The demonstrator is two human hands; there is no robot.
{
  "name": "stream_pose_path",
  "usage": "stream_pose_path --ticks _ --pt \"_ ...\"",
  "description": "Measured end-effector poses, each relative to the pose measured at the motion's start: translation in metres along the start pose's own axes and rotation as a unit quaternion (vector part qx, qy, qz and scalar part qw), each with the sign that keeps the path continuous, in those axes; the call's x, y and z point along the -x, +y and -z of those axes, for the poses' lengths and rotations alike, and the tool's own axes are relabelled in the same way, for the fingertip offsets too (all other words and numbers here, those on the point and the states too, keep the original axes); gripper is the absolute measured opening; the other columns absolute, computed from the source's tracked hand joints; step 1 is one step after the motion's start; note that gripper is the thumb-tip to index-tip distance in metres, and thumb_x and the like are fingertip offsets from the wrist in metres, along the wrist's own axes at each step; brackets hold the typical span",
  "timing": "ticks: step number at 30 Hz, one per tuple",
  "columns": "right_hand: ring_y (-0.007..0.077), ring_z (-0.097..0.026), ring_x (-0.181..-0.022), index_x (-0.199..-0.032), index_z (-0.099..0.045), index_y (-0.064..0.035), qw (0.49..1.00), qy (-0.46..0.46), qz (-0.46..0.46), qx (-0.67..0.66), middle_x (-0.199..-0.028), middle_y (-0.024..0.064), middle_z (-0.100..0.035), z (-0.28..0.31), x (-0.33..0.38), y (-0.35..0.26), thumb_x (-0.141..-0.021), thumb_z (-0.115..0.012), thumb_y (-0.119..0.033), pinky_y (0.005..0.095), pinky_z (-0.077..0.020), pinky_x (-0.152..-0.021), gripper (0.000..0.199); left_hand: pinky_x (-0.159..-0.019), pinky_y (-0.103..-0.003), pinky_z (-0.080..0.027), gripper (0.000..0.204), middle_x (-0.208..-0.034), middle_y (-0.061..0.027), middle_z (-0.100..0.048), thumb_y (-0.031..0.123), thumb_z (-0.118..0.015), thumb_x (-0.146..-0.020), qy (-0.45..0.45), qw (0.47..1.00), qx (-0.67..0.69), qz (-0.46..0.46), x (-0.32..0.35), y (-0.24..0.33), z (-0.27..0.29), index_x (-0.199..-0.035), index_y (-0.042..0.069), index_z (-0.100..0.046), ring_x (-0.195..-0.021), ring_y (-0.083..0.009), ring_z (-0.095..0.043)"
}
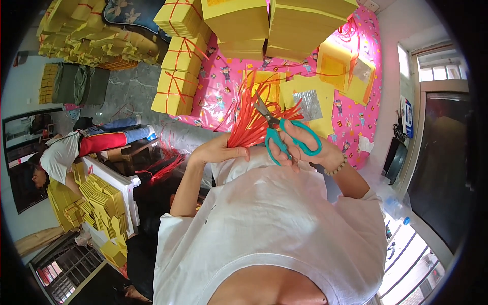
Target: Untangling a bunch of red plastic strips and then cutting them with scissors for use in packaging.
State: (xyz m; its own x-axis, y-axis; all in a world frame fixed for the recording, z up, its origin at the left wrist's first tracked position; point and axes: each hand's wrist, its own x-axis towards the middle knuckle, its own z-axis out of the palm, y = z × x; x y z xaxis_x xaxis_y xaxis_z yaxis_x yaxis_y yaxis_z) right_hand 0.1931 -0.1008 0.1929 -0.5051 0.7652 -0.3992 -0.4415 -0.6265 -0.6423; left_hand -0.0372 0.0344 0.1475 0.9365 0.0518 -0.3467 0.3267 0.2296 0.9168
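Note:
My left hand (216,151) is closed around the lower end of a bundle of red plastic strips (249,129), whose loose ends fan out upward and to the right. In my right hand (305,140) is a pair of scissors (273,122) with teal handles, my fingers through the loops. The dark blades point up and left, overlapping the strips in view; I cannot tell whether they touch them. Beyond both hands lie yellow paper sheets (325,118), one with a silver square, on a table with a pink patterned cover (216,104).
Yellow paper stacks (235,25) stand at the table's far side, and bundles tied with red strips (174,91) line its left edge. At left, a person (61,155) leans over another table with yellow paper (104,201). Red strips (168,168) lie low between the tables.

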Motion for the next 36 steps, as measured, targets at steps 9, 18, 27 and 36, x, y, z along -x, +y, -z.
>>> stream_pose_path --ticks 9,18,27,36 --pt "0.0104 -0.046 -0.049 -0.077 -0.05 -0.0019 0.993 -0.01 0.025 -0.119 -0.063 0.0046 -0.047 -0.005 -0.004 0.006 -0.087 -0.029 -0.071 0.0223 -0.0401 -0.034 0.073 -0.077 -0.027 -0.045 0.025 -0.083 -0.0024 -0.062 0.026 -0.06 -0.091 0.013 0.999 0.039 0.026 0.002 0.005 -0.002 -0.095 0.001 -0.059 -0.082 -0.0102 -0.056" --pt "0.0047 -0.042 -0.045 -0.074 -0.049 -0.0064 0.981 -0.043 0.083 -0.168 -0.057 -0.0002 -0.043 -0.003 -0.008 0.026 -0.092 -0.034 -0.06 0.017 -0.0277 -0.03 0.059 -0.076 -0.027 -0.045 0.026 -0.082 -0.0027 -0.062 0.027 -0.059 -0.092 0.003 0.999 0.034 0.042 -0.001 0.007 -0.001 -0.092 0.001 -0.06 -0.081 -0.0096 -0.056" --pt "0.0079 -0.044 -0.048 -0.075 -0.05 -0.006 0.982 -0.033 0.116 -0.146 -0.06 0.0012 -0.045 -0.009 0.016 0.016 -0.085 -0.033 -0.072 0.0204 -0.0352 -0.035 0.069 -0.068 -0.024 -0.044 0.021 -0.078 -0.0004 -0.059 0.023 -0.059 -0.092 0.071 0.993 0.012 0.098 0.003 0.004 0.003 -0.089 0.002 -0.06 -0.073 -0.0072 -0.053" --pt "0.0097 -0.048 -0.053 -0.081 -0.051 -0.0062 0.997 0.018 0.037 -0.061 -0.066 0.0013 -0.047 -0.018 0.017 0.017 -0.087 -0.029 -0.071 0.0232 -0.0402 -0.038 0.068 -0.059 -0.022 -0.043 0.018 -0.077 0.0004 -0.061 0.02 -0.057 -0.093 0.2 0.98 0.0 -0.014 -0.008 -0.015 -0.011 -0.09 0.002 -0.061 -0.068 -0.0065 -0.053"
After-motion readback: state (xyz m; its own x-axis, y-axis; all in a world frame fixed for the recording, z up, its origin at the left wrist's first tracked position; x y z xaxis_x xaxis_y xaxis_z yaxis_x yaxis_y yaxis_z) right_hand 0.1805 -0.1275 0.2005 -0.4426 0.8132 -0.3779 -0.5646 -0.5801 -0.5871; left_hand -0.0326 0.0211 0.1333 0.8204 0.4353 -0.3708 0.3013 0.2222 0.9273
